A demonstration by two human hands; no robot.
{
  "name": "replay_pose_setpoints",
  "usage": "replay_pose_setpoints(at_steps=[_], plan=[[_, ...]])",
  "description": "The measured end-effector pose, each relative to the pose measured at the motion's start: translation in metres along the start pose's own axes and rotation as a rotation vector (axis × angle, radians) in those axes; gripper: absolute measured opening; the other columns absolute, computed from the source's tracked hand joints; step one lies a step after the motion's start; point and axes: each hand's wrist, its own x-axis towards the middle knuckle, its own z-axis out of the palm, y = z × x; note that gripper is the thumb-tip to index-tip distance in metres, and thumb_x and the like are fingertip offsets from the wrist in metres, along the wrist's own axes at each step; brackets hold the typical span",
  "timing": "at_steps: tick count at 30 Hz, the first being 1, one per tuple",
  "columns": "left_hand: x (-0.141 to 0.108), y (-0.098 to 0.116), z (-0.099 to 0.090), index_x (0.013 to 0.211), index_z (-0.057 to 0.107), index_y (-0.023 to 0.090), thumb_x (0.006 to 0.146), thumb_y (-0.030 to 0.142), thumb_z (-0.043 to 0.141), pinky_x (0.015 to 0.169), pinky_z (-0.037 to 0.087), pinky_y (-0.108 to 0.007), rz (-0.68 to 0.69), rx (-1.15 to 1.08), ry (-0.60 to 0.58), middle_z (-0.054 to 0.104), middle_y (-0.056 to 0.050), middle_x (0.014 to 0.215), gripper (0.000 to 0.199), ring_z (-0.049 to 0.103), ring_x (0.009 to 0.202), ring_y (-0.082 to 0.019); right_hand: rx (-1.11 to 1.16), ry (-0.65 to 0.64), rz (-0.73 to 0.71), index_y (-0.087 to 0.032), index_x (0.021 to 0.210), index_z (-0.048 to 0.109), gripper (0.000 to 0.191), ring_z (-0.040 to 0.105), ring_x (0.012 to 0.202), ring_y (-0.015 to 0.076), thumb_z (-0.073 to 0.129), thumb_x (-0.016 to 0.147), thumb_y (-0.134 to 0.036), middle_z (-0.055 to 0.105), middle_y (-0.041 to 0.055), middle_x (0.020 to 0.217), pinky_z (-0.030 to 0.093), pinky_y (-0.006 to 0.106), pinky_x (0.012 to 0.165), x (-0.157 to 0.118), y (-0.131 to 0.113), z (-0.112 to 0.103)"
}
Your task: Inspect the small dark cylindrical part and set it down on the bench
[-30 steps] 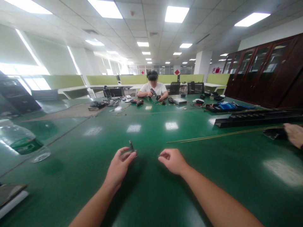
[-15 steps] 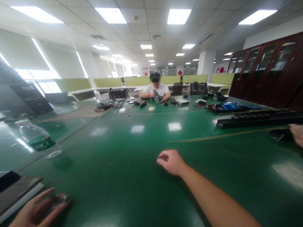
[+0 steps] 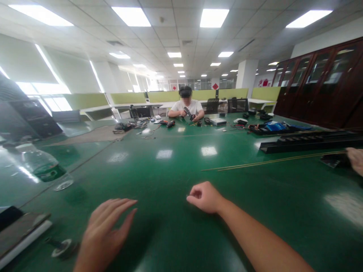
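My left hand is over the green table, its fingers stretched out and the thumb apart, holding nothing. Left of it lies a small round metal-looking part with a dark stem, clear of the fingers. My right hand rests near the middle of the table, thumb and forefinger pinched together. Something tiny shows at those fingertips, too small to name.
A water bottle leans at the left, above a stack of flat items. Thin brass-coloured rods and a black rail lie on the right, near another person's hand. A co-worker sits opposite, holding a tool.
My left hand has let go of the round part, leaving it on the table, and moved right and up toward my right hand. My right hand has barely moved.
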Motion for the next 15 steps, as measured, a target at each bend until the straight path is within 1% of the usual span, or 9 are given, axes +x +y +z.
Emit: replay_pose_setpoints(at_steps=[1,3,4,5,7,10,12,13,15], plan=[[0.012,0.017,0.014,0.118,0.062,0.031,0.086,0.029,0.067,0.098,0.049,-0.042,0.054,-0.057,-0.080,0.067,-0.004,0.111,0.033,0.064,0.102,-0.024,0.004,-0.013,-0.007,-0.016,0.076,0.073,0.024,0.053,0.056,0.0109,0.067,0.082,-0.039,0.066,0.0008,0.065,0.035,0.021,0.052,-0.001,0.000,0.000],[0.035,0.049,0.040,0.121,0.060,0.031,0.087,0.027,0.065,0.092,0.053,-0.034,0.081,-0.194,-0.271,0.066,-0.004,0.117,0.035,0.064,0.104,-0.021,0.012,-0.024,-0.018,-0.016,0.076,0.072,0.025,0.052,0.055,0.0105,0.067,0.082,-0.040,0.064,0.0002,0.063,0.035,0.021,0.051,-0.001,-0.001,0.002],[0.045,0.062,0.051,0.121,0.059,0.030,0.086,0.024,0.065,0.092,0.053,-0.033,0.080,-0.254,-0.375,0.065,-0.003,0.119,0.036,0.064,0.104,-0.020,0.017,-0.024,-0.023,-0.016,0.076,0.072,0.025,0.052,0.055,0.0103,0.068,0.082,-0.039,0.064,-0.0002,0.063,0.034,0.021,0.051,-0.001,-0.001,0.002],[0.053,0.073,0.061,0.120,0.059,0.029,0.084,0.021,0.066,0.090,0.053,-0.032,0.076,-0.314,-0.458,0.065,-0.003,0.118,0.037,0.064,0.103,-0.019,0.024,-0.024,-0.026,-0.016,0.076,0.072,0.024,0.051,0.054,0.0100,0.068,0.081,-0.039,0.063,-0.0008,0.062,0.034,0.021,0.050,-0.001,0.000,0.002],[0.064,0.088,0.076,0.113,0.061,0.026,0.081,0.014,0.065,0.086,0.052,-0.030,0.066,-0.404,-0.558,0.067,-0.002,0.111,0.035,0.064,0.097,-0.018,0.039,-0.034,-0.042,-0.016,0.071,0.069,0.023,0.049,0.052,0.0092,0.069,0.080,-0.036,0.059,-0.0025,0.058,0.032,0.021,0.049,-0.001,0.001,0.002],[0.068,0.097,0.088,0.098,0.064,0.023,0.079,0.007,0.059,0.078,0.051,-0.028,0.016,-0.453,-0.588,0.069,-0.001,0.094,0.025,0.064,0.087,-0.017,0.079,-0.076,-0.083,-0.015,0.063,0.063,0.026,0.046,0.050,0.0083,0.072,0.077,-0.035,0.053,-0.0042,0.054,0.031,0.020,0.048,-0.001,0.002,0.001],[0.065,0.097,0.090,0.091,0.066,0.023,0.080,0.009,0.058,0.075,0.051,-0.028,-0.020,-0.428,-0.588,0.069,0.000,0.088,0.019,0.065,0.083,-0.017,0.124,-0.115,-0.081,-0.015,0.065,0.065,0.026,0.048,0.052,0.0086,0.075,0.075,-0.036,0.055,-0.0039,0.057,0.033,0.020,0.048,-0.001,0.002,0.001],[0.064,0.096,0.089,0.090,0.067,0.023,0.082,0.012,0.059,0.075,0.051,-0.028,-0.028,-0.411,-0.588,0.070,0.000,0.087,0.017,0.066,0.083,-0.018,0.147,-0.137,-0.069,-0.015,0.068,0.067,0.025,0.049,0.053,0.0089,0.076,0.074,-0.037,0.056,-0.0035,0.059,0.034,0.020,0.048,-0.001,0.002,0.001],[0.060,0.090,0.084,0.097,0.069,0.027,0.085,0.020,0.060,0.077,0.053,-0.030,-0.042,-0.386,-0.561,0.073,0.001,0.092,0.016,0.068,0.086,-0.019,0.174,-0.175,-0.047,-0.014,0.075,0.070,0.027,0.051,0.054,0.0096,0.078,0.073,-0.040,0.059,-0.0026,0.061,0.036,0.020,0.049,-0.002,0.001,0.001]])
